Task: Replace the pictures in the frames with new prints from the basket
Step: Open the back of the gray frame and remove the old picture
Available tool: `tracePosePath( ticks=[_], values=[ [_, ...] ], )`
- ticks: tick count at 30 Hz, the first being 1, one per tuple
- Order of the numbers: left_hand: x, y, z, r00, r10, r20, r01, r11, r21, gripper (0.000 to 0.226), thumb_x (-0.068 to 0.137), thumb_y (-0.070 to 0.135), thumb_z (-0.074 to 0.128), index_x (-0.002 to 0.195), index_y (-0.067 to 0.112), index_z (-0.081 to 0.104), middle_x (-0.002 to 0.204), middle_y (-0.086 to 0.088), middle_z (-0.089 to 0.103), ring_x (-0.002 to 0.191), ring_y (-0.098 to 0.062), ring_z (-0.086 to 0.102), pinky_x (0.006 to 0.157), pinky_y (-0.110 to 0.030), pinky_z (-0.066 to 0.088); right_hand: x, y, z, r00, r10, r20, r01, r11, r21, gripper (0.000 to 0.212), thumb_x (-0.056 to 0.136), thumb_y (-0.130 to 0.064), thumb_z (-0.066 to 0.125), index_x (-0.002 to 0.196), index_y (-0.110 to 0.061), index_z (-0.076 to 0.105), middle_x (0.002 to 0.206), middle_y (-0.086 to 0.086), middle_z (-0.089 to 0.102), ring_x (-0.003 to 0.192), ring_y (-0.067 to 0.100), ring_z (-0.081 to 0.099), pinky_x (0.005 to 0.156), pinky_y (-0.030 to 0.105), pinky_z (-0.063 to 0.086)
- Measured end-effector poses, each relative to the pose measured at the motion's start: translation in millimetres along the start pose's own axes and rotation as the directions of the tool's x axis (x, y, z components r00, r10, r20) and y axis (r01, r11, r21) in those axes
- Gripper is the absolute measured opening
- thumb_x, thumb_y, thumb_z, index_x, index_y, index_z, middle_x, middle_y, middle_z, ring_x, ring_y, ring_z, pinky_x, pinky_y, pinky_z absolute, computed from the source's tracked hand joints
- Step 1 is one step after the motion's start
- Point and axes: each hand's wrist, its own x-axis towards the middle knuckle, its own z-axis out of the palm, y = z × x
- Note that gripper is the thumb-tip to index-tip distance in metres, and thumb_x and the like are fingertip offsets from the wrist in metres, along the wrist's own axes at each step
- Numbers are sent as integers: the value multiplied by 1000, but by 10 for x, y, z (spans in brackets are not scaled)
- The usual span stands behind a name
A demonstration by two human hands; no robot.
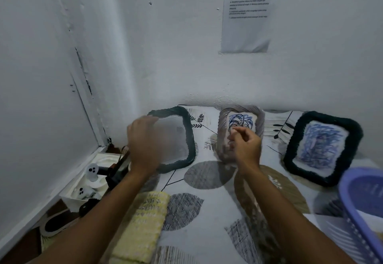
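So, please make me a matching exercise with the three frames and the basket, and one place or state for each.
Things:
1. dark frame on the left
2. grey frame
3. dark frame on the right
4. purple basket

Places or states:
a. at the right edge of the view
b. holds a picture full of blue scribble
c. held by the left hand, no picture showing
d. behind the right hand, shows a looped line drawing

Pairs: 1-c, 2-d, 3-b, 4-a
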Motion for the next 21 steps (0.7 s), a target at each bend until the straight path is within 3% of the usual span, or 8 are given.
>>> tracePosePath(
  ticks=[2, 4, 7, 9, 13, 15, 17, 21],
  values=[
    [-45, 261, 217, 982, 159, 99, -153, 986, -61, 25, 87, 25, 51, 108, 14, 61, 100, 12, 54, 97, -17, 52, 78, -31, 46, 109, -19, -201, 992, 22, -126, -19, 1000, 23, 10, 94, -11, 55, 97, -10, 64, 88, -1, 64, 86, 18, 65, 71, 32, 58],
    [-129, 454, 488, 963, 187, 194, -160, 976, -147, 26, 88, 24, 51, 107, 12, 62, 99, 10, 58, 91, -15, 55, 75, -27, 47, 225, 8, -380, 975, 25, -222, -23, 1000, 8, 11, 94, -10, 53, 96, -10, 64, 88, 1, 63, 84, 18, 63, 66, 28, 54],
    [-274, 535, 915, 936, 14, 351, 61, 978, -201, 29, 90, 24, 53, 115, 12, 61, 107, 3, 61, 96, -12, 58, 77, -25, 50, 398, 136, -549, 961, 57, -270, -65, 998, -20, 15, 94, -9, 52, 101, -8, 65, 95, 5, 62, 86, 17, 57, 64, 22, 43],
    [-324, 499, 1195, 890, -158, 428, 252, 953, -171, 30, 95, 21, 54, 123, 12, 56, 116, 0, 59, 109, -15, 55, 85, -25, 48, 491, 261, -603, 961, 132, -243, -139, 990, -11, 18, 95, -12, 52, 109, -7, 63, 102, 5, 61, 92, 17, 54, 72, 25, 41],
    [-324, 469, 1555, 695, -467, 546, 595, 801, -71, 46, 102, 29, 40, 145, 13, 31, 134, -6, 50, 115, -18, 50, 92, -32, 44, 625, 570, -631, 947, 301, -111, -302, 953, 4, 23, 97, -28, 50, 112, -16, 63, 113, 4, 64, 102, 23, 60, 91, 44, 51],
    [-345, 450, 1650, 621, -531, 576, 671, 741, -41, 41, 104, 33, 32, 140, 13, 36, 124, 1, 51, 107, -15, 49, 87, -29, 42, 664, 677, -630, 924, 379, -41, -376, 924, 63, 21, 98, -35, 46, 96, -25, 65, 108, 7, 68, 101, 27, 64, 91, 50, 52],
    [-358, 421, 1728, 564, -580, 588, 764, 636, -105, 38, 103, 39, 30, 124, 14, 50, 121, -5, 59, 103, -20, 57, 87, -35, 48, 646, 660, -622, 907, 422, 6, -418, 897, 146, 27, 100, -37, 45, 85, -26, 64, 99, 8, 70, 97, 30, 66, 91, 50, 53],
    [-331, 464, 1708, 518, -632, 576, 834, 523, -176, 39, 104, 39, 28, 104, 15, 60, 103, -7, 66, 91, -20, 64, 76, -34, 51, 571, 581, -606, 903, 427, 55, -429, 880, 204, 29, 100, -33, 47, 86, -18, 67, 88, 6, 73, 88, 27, 69, 86, 45, 56]
  ],
)
